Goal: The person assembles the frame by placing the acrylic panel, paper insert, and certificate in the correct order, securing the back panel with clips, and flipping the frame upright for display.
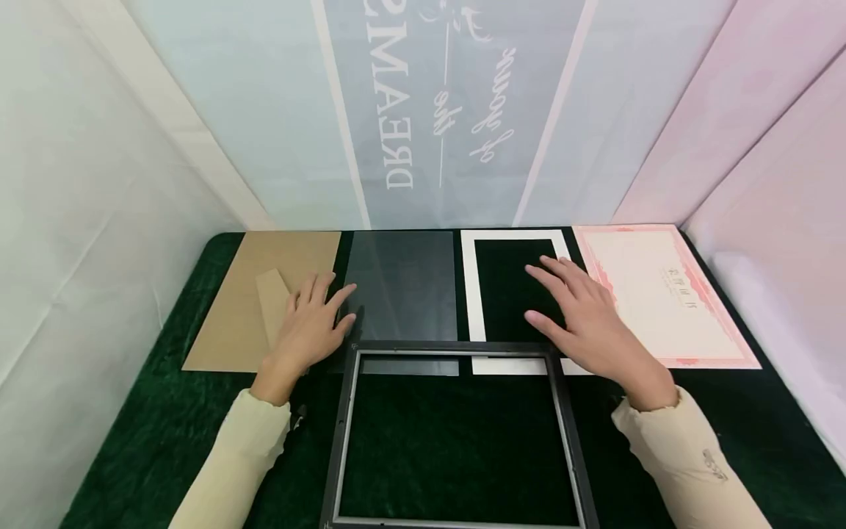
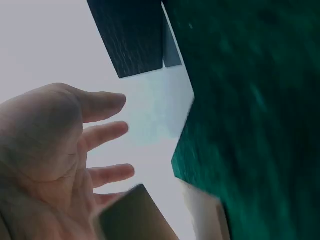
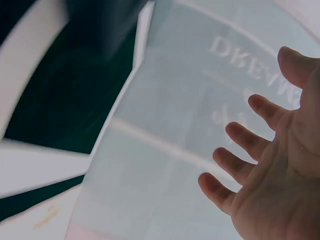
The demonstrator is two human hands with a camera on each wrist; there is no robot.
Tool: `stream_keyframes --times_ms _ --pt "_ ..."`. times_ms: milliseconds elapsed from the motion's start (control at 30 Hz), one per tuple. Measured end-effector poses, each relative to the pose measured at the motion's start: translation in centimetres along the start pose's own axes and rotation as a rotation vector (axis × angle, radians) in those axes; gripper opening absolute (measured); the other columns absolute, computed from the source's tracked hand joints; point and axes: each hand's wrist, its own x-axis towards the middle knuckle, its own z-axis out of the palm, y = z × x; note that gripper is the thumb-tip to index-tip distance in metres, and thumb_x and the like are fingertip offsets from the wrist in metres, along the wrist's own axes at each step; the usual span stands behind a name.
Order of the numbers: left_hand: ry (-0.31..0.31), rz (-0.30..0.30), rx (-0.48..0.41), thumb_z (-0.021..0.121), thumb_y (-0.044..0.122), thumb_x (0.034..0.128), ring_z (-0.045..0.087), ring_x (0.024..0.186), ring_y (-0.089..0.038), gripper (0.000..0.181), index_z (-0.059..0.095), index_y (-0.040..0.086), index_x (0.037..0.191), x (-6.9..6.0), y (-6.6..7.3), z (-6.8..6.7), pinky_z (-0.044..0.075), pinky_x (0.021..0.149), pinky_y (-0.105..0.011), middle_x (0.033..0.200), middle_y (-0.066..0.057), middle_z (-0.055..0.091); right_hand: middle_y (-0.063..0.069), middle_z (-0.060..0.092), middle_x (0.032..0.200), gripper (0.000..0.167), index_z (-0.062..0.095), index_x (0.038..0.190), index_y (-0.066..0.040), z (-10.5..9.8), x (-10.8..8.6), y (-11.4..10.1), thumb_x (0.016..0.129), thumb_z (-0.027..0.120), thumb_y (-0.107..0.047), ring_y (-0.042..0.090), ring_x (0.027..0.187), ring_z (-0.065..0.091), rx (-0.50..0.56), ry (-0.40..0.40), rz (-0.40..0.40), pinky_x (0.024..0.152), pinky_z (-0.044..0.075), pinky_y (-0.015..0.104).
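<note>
My left hand, fingers spread and holding nothing, is over the right part of a brown backing board with a stand flap. Beside that board lies a clear, greyish sheet. A white mat with a rectangular cutout has my right hand over its right side, fingers apart and nothing gripped. Nearest me is a dark, rectangular picture frame; its far bar overlaps the near edges of the sheet and mat. Both palms show bare in the wrist views, the left hand and right hand.
A certificate with a pink border lies at the far right of the row. Dark green cloth covers the table. A pale printed backdrop rises behind, and white curtains hang on the left.
</note>
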Motion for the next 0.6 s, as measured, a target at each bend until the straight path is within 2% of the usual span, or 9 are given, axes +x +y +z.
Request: stream_keyframes --times_ms 233,400,500,600 --pt "-0.073 -0.018 -0.058 0.058 0.034 0.0995 0.022 0.148 -0.044 0.054 0.046 0.018 0.149 0.3 0.3 0.0 0.023 0.115 -0.068 0.159 -0.019 0.03 0.01 0.026 0.163 0.067 0.029 0.157 -0.025 0.6 1.5 -2.2 0.099 0.059 -0.04 0.037 0.152 0.019 0.057 -0.028 -0.03 0.113 0.021 0.069" --pt "-0.121 -0.027 -0.169 0.057 0.033 0.1008 0.032 0.141 -0.043 0.058 0.04 0.012 0.152 0.7 0.4 -0.4 0.033 0.113 -0.063 0.155 -0.022 0.036 0.011 0.03 0.161 0.066 0.03 0.157 -0.021 0.9 2.6 -3.8 0.1 0.054 -0.048 0.036 0.148 0.029 0.11 -0.136 -0.022 0.115 0.027 0.063" --pt "-0.162 -0.042 -0.247 0.056 0.031 0.1018 0.038 0.14 -0.044 0.059 0.036 0.01 0.154 1.2 0.4 -0.7 0.036 0.111 -0.062 0.154 -0.024 0.038 0.009 0.033 0.16 0.067 0.032 0.156 -0.02 1.6 3.7 -4.8 0.1 0.05 -0.053 0.032 0.148 0.032 0.18 -0.209 0.024 0.116 0.03 0.058" --pt "-0.202 -0.086 -0.305 0.057 0.029 0.1014 0.049 0.132 -0.043 0.062 0.033 0.01 0.155 1.6 0.4 -1.0 0.042 0.107 -0.06 0.155 -0.025 0.037 0.007 0.038 0.158 0.065 0.036 0.154 -0.017 3.0 5.2 -5.6 0.101 0.049 -0.053 0.029 0.146 0.038 0.255 -0.282 0.077 0.115 0.035 0.054"
